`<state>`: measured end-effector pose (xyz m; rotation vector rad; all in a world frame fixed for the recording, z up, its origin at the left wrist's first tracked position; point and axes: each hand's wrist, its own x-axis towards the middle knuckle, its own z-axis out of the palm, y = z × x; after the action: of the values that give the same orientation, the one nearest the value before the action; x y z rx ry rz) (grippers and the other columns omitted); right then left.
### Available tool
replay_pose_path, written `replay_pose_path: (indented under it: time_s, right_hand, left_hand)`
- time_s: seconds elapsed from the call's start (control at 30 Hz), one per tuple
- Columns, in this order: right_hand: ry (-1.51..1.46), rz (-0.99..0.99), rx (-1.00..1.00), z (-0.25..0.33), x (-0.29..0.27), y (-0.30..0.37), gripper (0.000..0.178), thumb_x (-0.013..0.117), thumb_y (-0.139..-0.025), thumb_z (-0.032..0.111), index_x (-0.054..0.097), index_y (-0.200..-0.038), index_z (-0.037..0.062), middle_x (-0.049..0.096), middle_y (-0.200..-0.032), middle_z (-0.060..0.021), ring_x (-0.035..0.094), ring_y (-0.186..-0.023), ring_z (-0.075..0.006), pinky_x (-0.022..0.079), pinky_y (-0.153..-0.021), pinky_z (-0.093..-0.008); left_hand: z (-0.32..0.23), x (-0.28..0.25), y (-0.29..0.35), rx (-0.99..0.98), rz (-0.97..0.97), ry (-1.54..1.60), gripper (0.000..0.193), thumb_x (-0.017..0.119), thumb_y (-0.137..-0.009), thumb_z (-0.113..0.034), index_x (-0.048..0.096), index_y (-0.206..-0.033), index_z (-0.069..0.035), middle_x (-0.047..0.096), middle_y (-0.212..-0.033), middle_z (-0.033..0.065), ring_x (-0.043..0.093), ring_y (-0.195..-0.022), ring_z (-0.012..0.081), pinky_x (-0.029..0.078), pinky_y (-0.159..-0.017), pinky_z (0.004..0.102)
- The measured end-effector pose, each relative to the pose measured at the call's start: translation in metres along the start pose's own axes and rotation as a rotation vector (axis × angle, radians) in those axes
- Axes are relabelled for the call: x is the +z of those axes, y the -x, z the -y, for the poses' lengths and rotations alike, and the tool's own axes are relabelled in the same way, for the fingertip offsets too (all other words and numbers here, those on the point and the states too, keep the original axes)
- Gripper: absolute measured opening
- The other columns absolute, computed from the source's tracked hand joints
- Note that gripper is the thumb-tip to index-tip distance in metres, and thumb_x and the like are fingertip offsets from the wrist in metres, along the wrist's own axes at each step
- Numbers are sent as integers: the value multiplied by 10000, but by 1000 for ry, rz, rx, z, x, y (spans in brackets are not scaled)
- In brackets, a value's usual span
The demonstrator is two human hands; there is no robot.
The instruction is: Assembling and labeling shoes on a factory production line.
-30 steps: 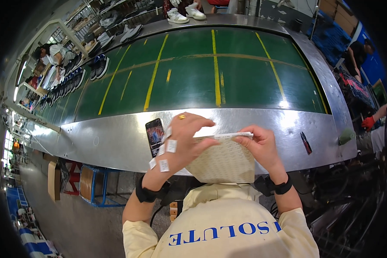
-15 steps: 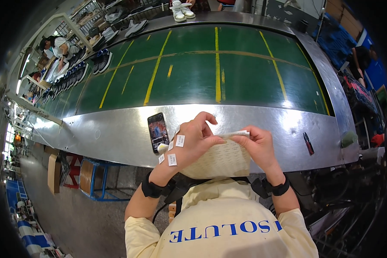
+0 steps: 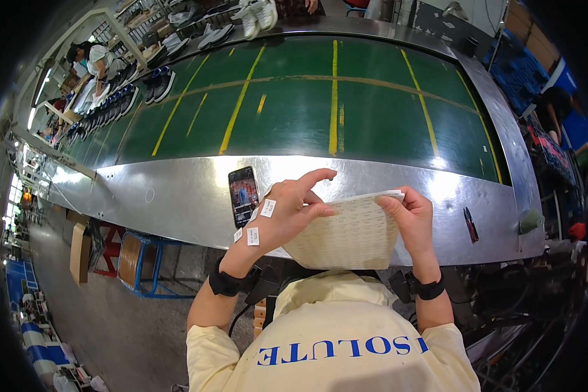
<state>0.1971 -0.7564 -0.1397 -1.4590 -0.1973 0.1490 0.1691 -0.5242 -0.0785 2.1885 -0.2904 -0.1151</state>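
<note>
My right hand point(image 3: 413, 212) pinches the upper right edge of a stack of off-white label sheets point(image 3: 347, 238), covered in rows of small print. The sheets hang tilted at the near edge of the metal table. At their upper left is my left hand point(image 3: 291, 208), with its index finger stretched out and its thumb apart, the thumb tip by the sheets' top edge. Several small white stickers point(image 3: 253, 236) cling to the back of that hand and its wrist. A phone point(image 3: 244, 196) with a lit screen lies just left of my left hand.
Beyond the metal table edge point(image 3: 176, 186) runs a green conveyor belt point(image 3: 287, 117) with yellow lines. Dark shoes point(image 3: 158, 86) line its left end. A red-black pen-like tool point(image 3: 470, 225) and a greenish cone point(image 3: 531, 221) lie right. White shoes point(image 3: 258, 18) and another person's hand are across.
My right hand has moved slightly right with the sheets, showing more of them. My left index finger has straightened. Across the belt, the white shoes have shifted left and tilted.
</note>
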Motion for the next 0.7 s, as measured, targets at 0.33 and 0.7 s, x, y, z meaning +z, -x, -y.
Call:
replay_pose_path:
  time_s: [0.33, 0.7]
  right_hand:
    - [-97, 367, 195, 3, -29, -3, 325, 745, -721, 49, 615, -1019, 27, 648, -860, -44, 599, -777, -103, 481, -722, -230]
    - [181, 6, 168, -20, -18, -1, 167, 741, -746, 73, 614, -852, 48, 631, -785, -2, 556, -705, -70, 435, -646, -205]
  left_hand:
    - [-1, 28, -3, 88, 69, 50, 561, 691, -771, -147, 471, -1284, -85, 692, -782, 77, 643, -747, 208, 454, -797, 330]
    - [43, 43, 11, 43, -117, -115, 432, 663, -796, -168, 513, -1196, -106, 672, -753, 25, 602, -843, 186, 318, -986, 395]
